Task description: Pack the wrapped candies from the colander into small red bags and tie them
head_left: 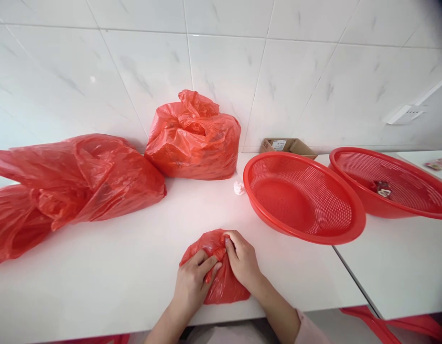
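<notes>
A small red plastic bag [228, 284] lies on the white table close to my body, its top gathered and twisted. My left hand [194, 277] pinches the gathered plastic from the left, thumb and fingers closed on it. From the right, my right hand [242, 258] grips the same bunched neck, with its fingertips curled around the plastic. Both hands are close together over the bag's middle. What the bag contains is hidden.
Bigger filled red bags, one upright [194, 148] and one slumped [109, 181], stand behind and left. An empty red colander [288, 200] is at right, beside another colander [403, 191] with small dark and white pieces. Crumpled tissue [238, 188] and a cardboard box [296, 145] lie nearby.
</notes>
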`<control>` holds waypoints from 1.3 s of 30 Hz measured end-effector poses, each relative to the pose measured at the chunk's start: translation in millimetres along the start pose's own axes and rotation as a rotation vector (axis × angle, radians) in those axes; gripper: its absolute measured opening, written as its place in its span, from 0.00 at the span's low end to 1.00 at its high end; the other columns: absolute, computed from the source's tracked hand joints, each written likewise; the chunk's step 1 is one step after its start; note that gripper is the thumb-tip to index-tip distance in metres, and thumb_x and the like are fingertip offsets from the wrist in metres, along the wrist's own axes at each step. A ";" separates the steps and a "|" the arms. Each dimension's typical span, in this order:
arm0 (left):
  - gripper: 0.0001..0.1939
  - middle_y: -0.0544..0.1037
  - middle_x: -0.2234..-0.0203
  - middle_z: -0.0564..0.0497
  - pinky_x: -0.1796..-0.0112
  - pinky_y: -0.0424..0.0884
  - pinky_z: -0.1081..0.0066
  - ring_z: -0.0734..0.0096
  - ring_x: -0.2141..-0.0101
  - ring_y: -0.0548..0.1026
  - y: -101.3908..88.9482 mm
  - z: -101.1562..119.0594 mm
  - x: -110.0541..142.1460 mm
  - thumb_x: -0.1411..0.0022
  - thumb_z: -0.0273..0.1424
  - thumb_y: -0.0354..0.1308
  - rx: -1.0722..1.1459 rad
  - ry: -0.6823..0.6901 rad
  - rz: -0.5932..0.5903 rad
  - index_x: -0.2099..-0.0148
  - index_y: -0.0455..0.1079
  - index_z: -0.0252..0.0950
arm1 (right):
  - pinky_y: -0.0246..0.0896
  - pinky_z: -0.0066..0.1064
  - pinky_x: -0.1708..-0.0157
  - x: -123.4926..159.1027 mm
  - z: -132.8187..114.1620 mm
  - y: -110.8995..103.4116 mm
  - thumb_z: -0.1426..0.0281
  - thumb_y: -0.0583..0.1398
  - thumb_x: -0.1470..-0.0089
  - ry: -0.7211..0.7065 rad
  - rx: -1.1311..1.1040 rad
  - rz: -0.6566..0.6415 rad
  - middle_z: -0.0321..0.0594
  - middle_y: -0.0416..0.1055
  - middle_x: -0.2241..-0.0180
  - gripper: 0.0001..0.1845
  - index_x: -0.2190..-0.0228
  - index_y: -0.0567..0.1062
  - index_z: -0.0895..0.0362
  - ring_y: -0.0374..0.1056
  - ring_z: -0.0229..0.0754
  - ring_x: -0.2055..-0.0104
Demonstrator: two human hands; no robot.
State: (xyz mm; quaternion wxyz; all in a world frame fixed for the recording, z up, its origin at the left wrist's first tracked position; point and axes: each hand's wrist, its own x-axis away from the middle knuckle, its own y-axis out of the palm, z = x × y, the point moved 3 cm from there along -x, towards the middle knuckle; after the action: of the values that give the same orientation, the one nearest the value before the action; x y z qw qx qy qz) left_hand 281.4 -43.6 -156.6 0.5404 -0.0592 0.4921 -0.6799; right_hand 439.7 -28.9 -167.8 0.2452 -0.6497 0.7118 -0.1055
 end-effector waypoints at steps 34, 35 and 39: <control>0.16 0.77 0.70 0.49 0.64 0.70 0.69 0.68 0.69 0.73 -47.9 23.6 -64.1 0.40 0.42 0.63 0.965 -0.453 -0.402 0.58 0.74 0.33 | 0.64 0.33 0.52 -55.2 -128.9 -64.5 0.72 0.54 0.40 -0.319 -0.089 -0.258 0.40 0.68 0.46 0.09 0.71 0.72 0.55 0.65 0.42 0.45; 0.16 0.76 0.73 0.50 0.67 0.69 0.71 0.70 0.71 0.72 -45.8 25.3 -64.8 0.40 0.42 0.62 0.941 -0.461 -0.408 0.63 0.74 0.32 | 0.63 0.34 0.50 -56.3 -127.0 -59.1 0.72 0.54 0.40 -0.330 -0.087 -0.270 0.40 0.68 0.45 0.08 0.70 0.72 0.55 0.65 0.42 0.44; 0.21 0.71 0.79 0.53 0.72 0.65 0.72 0.73 0.76 0.67 -46.9 19.2 -63.3 0.37 0.46 0.57 0.909 -0.478 -0.276 0.68 0.75 0.32 | 0.62 0.35 0.55 -57.6 -106.7 -43.3 0.66 0.52 0.35 -0.311 0.008 -0.279 0.40 0.74 0.59 0.10 0.58 0.71 0.54 0.70 0.41 0.56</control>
State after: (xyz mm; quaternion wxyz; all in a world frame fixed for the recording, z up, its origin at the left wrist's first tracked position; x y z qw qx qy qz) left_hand 287.3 -8.1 -83.9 0.5140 -0.0365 -0.0012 -0.8570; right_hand 427.7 3.6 -43.8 0.3379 -0.7495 0.5679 -0.0396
